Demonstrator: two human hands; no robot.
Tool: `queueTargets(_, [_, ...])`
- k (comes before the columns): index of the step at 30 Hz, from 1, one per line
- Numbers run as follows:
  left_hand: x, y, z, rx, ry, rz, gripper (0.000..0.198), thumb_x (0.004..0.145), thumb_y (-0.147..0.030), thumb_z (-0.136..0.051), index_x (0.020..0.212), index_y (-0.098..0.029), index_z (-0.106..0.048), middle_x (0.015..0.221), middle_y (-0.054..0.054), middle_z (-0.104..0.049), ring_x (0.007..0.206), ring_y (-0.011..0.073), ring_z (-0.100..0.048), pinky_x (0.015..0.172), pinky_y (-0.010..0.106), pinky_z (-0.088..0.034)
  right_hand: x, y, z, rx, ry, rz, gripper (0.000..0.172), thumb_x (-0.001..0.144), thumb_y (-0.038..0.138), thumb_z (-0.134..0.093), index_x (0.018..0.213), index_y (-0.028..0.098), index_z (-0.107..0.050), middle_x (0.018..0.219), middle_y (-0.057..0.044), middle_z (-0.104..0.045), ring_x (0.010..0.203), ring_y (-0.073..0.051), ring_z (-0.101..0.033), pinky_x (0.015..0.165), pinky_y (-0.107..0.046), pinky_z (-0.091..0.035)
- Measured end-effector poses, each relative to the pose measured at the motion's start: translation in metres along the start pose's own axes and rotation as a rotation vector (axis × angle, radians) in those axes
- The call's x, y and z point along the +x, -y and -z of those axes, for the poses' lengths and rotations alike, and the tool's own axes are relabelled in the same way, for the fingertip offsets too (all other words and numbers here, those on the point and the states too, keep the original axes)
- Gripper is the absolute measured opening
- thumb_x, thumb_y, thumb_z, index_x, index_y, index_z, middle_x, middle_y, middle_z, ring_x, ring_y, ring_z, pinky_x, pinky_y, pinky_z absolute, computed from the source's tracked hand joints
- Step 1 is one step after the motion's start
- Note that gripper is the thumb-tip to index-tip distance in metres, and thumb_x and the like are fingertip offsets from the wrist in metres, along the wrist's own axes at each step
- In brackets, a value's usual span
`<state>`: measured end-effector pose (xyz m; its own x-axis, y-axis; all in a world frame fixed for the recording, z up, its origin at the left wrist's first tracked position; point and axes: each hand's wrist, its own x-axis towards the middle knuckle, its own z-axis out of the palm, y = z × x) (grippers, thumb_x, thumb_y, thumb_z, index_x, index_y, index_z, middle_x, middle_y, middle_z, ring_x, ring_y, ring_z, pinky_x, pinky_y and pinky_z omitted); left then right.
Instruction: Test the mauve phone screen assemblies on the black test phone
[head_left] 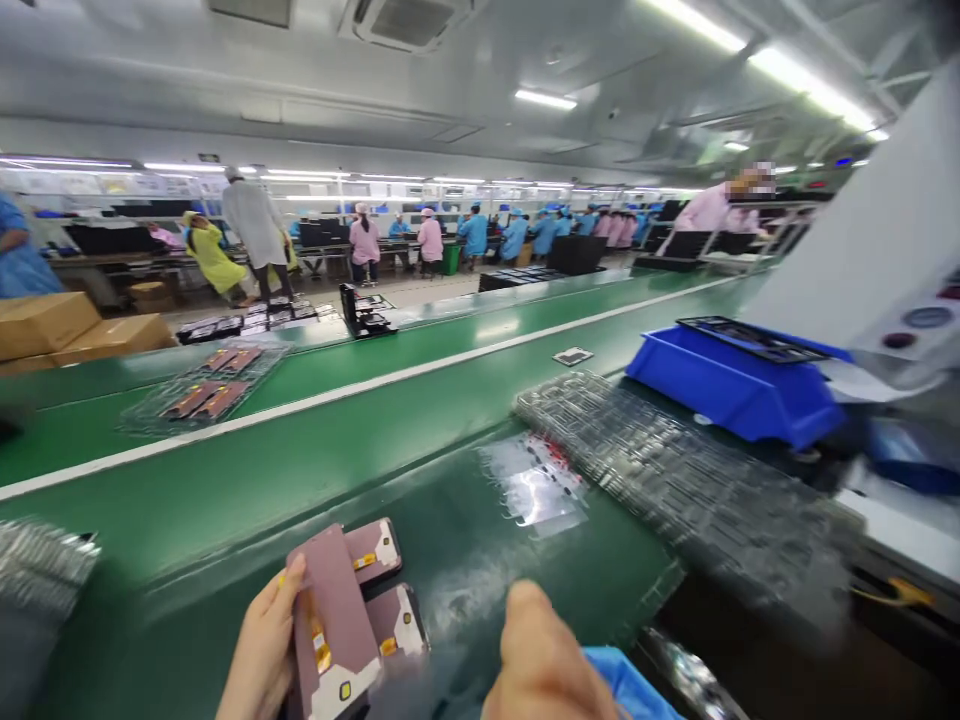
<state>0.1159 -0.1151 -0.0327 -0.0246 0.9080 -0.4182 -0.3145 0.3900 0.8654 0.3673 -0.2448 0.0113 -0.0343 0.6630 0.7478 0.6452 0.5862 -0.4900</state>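
Low in the view my left hand [266, 640] grips a brownish-purple phone display panel [337, 590] by its left edge, thumb on top. The panel is tilted, with a yellow flex cable and a pale end. Two similar panels, an upper one [382, 545] and a lower one [401, 612], lie beside and partly behind it; whether they rest on the dark green mat [465, 560] I cannot tell. My right hand [544, 660] is to their right, smeared by motion and cut off by the bottom edge. Its fingers cannot be made out.
Clear plastic trays [675, 470] are stacked on the right, below a blue bin [735, 390]. Printed film sheets [536, 480] lie on the mat. Beyond runs a green conveyor belt [405, 410] carrying a tray of panels [210, 385]. Another tray stack [37, 590] stands left. Several people work behind.
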Motion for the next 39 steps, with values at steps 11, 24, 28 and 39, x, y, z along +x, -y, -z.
queueTargets(11, [-0.005, -0.006, 0.014, -0.084, -0.088, 0.133, 0.026, 0.078, -0.024, -0.068, 0.104, -0.019, -0.067, 0.079, 0.004, -0.077, 0.064, 0.0241, -0.072, 0.055, 0.03, -0.06, 0.027, -0.22, 0.076, -0.25, -0.2, -0.798, 0.027, 0.099, 0.04, -0.059, 0.099, 0.013, -0.062, 0.091, -0.004, -0.063, 0.078, -0.018, -0.062, 0.073, -0.034, -0.054])
queueTargets(24, [-0.026, -0.012, -0.007, -0.053, -0.09, -0.028, 0.032, 0.073, -0.022, -0.071, 0.104, -0.021, -0.065, 0.078, 0.001, -0.077, 0.064, 0.0213, -0.072, 0.052, 0.026, -0.059, 0.023, -0.207, 0.045, -0.222, -0.146, -0.873, 0.04, 0.094, 0.043, -0.061, 0.121, 0.013, -0.059, 0.124, -0.015, -0.055, 0.112, -0.03, -0.052, 0.098, -0.049, -0.042])
queueTargets(28, [-0.033, -0.008, -0.022, -0.07, 0.014, 0.045, 0.048, 0.064, -0.027, -0.081, 0.108, -0.02, -0.063, 0.078, 0.004, -0.077, 0.067, 0.0249, -0.073, 0.056, 0.029, -0.059, 0.042, -0.142, -0.003, 0.285, 0.228, -0.697, 0.06, 0.086, 0.075, -0.05, 0.091, 0.02, -0.072, 0.092, -0.008, -0.069, 0.086, -0.025, -0.064, 0.083, -0.039, -0.052])
queueTargets(39, [-0.042, 0.021, -0.036, -0.168, 0.365, 0.037, 0.041, 0.077, -0.058, -0.07, 0.09, -0.02, -0.062, 0.05, -0.003, -0.057, 0.05, 0.0188, -0.063, 0.058, 0.033, -0.054, 0.025, -0.06, -0.108, 1.5, 0.971, -0.944, 0.093, 0.076, 0.095, -0.027, 0.084, 0.011, -0.067, 0.073, -0.009, -0.065, 0.062, -0.02, -0.066, 0.058, -0.027, -0.052])
